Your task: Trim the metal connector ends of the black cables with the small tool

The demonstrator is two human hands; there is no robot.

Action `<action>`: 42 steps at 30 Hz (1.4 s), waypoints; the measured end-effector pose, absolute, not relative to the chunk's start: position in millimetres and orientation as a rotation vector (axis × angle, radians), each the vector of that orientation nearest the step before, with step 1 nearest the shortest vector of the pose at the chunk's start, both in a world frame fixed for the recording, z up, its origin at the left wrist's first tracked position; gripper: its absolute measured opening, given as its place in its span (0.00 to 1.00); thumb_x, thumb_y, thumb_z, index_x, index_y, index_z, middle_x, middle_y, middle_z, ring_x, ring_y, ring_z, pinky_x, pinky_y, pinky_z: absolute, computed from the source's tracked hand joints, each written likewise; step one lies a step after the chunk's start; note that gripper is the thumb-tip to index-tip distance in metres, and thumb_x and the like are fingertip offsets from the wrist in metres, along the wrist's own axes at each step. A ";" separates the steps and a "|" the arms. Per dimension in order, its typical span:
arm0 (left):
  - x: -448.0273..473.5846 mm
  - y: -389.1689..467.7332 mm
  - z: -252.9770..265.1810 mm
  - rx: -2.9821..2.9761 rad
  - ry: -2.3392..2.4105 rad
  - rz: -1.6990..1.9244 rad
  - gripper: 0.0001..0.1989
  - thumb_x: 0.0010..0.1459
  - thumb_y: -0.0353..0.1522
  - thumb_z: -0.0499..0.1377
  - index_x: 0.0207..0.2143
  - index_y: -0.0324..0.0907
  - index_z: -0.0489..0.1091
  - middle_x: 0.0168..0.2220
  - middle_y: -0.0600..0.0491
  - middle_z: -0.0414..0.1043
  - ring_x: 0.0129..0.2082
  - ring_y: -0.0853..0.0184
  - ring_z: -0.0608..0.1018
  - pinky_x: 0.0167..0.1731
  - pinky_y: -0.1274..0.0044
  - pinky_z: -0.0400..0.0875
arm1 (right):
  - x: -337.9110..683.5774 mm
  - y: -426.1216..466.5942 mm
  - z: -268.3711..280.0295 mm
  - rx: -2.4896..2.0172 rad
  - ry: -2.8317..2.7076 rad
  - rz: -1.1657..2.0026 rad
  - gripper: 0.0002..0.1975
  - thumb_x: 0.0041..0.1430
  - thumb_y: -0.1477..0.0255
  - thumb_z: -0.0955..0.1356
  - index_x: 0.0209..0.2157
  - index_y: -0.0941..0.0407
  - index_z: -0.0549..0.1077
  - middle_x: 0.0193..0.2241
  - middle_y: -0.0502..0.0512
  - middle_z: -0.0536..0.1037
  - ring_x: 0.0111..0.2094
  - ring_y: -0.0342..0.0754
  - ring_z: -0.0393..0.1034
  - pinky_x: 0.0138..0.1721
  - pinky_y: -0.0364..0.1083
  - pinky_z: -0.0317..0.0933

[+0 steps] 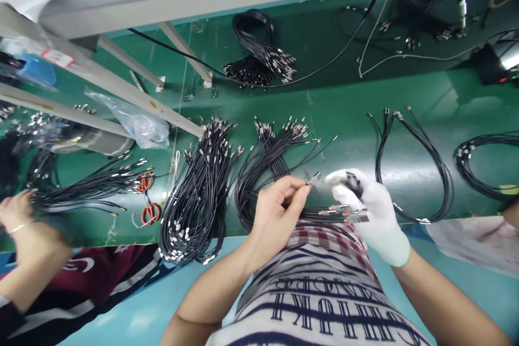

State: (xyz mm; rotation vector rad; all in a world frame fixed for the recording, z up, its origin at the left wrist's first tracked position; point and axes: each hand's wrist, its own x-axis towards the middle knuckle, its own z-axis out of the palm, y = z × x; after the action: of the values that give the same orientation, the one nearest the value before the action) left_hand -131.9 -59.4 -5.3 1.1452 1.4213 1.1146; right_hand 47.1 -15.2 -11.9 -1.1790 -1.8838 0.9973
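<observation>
Bare, my left hand [279,208] is closed, thumb and forefinger pinching a thin black cable just behind its metal connector [314,177]. My right hand [373,208] wears a white glove, and its curled fingers hold small black parts [354,184] whose exact kind I cannot make out. Below the hands, black cables with metal ends [340,213] lie along the table's front edge, their tips against the gloved palm. A looped bundle of black cables [247,184] is just left of my left hand, beside a bigger bundle [194,189].
A co-worker's hand [18,211] grips another cable bunch [89,186] at the left, near orange-handled scissors [151,213]. Cable coils [433,173] lie to the right. Metal shelf legs [162,105] and a plastic bag [141,124] stand beyond, with another cable bundle [259,48] behind.
</observation>
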 end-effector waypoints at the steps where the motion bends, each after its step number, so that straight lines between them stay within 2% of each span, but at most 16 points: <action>1: -131.1 -59.5 -5.4 1.160 1.423 1.128 0.11 0.63 0.38 0.56 0.33 0.38 0.69 0.21 0.59 0.62 0.21 0.77 0.60 0.22 0.83 0.55 | 46.6 -14.8 -11.8 -1.149 -1.895 1.057 0.08 0.66 0.64 0.64 0.39 0.54 0.69 0.32 0.49 0.73 0.31 0.41 0.67 0.32 0.41 0.60; 4: -130.3 -59.7 -5.3 1.200 1.425 1.167 0.09 0.63 0.36 0.57 0.32 0.38 0.68 0.20 0.60 0.60 0.20 0.78 0.59 0.21 0.84 0.54 | 46.4 -15.1 -13.0 -1.093 -1.944 1.236 0.10 0.70 0.64 0.59 0.37 0.54 0.65 0.25 0.46 0.66 0.24 0.39 0.58 0.28 0.41 0.54; 7: -131.1 -60.2 -5.2 1.210 1.421 1.172 0.09 0.63 0.35 0.57 0.33 0.39 0.68 0.20 0.60 0.60 0.21 0.78 0.60 0.22 0.84 0.55 | 46.4 -15.4 -13.2 -1.125 -2.047 1.188 0.13 0.70 0.64 0.59 0.31 0.55 0.61 0.22 0.45 0.63 0.22 0.39 0.54 0.26 0.42 0.49; 12: -130.8 -61.4 -4.7 1.219 1.422 1.160 0.09 0.63 0.35 0.57 0.33 0.38 0.68 0.20 0.60 0.60 0.21 0.78 0.60 0.21 0.84 0.55 | 44.4 -11.8 -5.0 -1.108 -2.200 1.031 0.16 0.69 0.64 0.59 0.27 0.55 0.61 0.21 0.48 0.66 0.21 0.41 0.56 0.26 0.43 0.48; 21: -130.6 -62.6 -3.9 1.237 1.400 1.174 0.08 0.63 0.35 0.57 0.33 0.39 0.68 0.21 0.60 0.62 0.21 0.78 0.61 0.21 0.85 0.56 | 50.2 -10.0 -12.8 -1.038 -2.130 1.388 0.17 0.69 0.61 0.58 0.28 0.56 0.61 0.22 0.46 0.62 0.22 0.40 0.52 0.26 0.44 0.46; 27: -130.2 -62.5 -5.0 1.240 1.413 1.166 0.09 0.63 0.35 0.58 0.33 0.39 0.68 0.20 0.60 0.61 0.20 0.78 0.61 0.21 0.85 0.56 | 47.2 -6.2 -12.5 -1.104 -2.087 1.383 0.22 0.68 0.54 0.56 0.26 0.56 0.59 0.21 0.47 0.61 0.23 0.41 0.51 0.26 0.44 0.45; 42: -129.1 -61.6 -3.4 1.214 1.434 1.158 0.10 0.62 0.36 0.58 0.33 0.38 0.69 0.21 0.58 0.65 0.21 0.77 0.65 0.21 0.85 0.60 | 46.9 -5.6 -12.3 -1.030 -2.045 1.544 0.22 0.68 0.55 0.58 0.26 0.56 0.59 0.21 0.47 0.60 0.24 0.40 0.50 0.26 0.42 0.48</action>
State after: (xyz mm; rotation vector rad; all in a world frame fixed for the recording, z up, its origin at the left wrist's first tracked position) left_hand -129.1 -61.6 -3.4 1.2135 1.4343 1.1578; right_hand 46.9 -5.6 -12.3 -1.0302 -2.0452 1.5436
